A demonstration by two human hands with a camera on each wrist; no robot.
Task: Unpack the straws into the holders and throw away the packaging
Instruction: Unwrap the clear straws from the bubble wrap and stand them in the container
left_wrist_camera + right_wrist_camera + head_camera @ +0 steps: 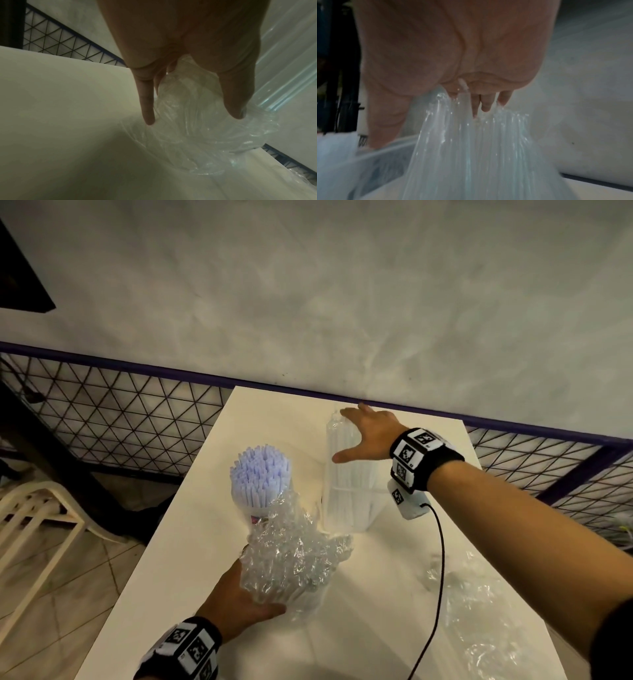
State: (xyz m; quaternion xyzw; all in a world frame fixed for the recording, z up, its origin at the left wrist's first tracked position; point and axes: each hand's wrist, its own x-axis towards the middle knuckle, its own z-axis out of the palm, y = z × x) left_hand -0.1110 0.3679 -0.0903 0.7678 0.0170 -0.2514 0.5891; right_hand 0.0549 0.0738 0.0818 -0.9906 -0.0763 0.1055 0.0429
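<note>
While the left hand (239,604) grips crumpled packaging (287,556), the spread right hand (368,436) tops the straws (346,484).

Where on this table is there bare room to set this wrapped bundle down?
Bare: the far left corner of the table, behind the purple straws, and the near middle strip before the left hand. Crowded: centre, around the clear straws under the right hand; loose wrap covers the near right.

Café or eatery seating area: white table (359,628) against plastered wall (342,285); wire-mesh railing (113,419); plastic chair (37,515); tiled floor (68,570).
</note>
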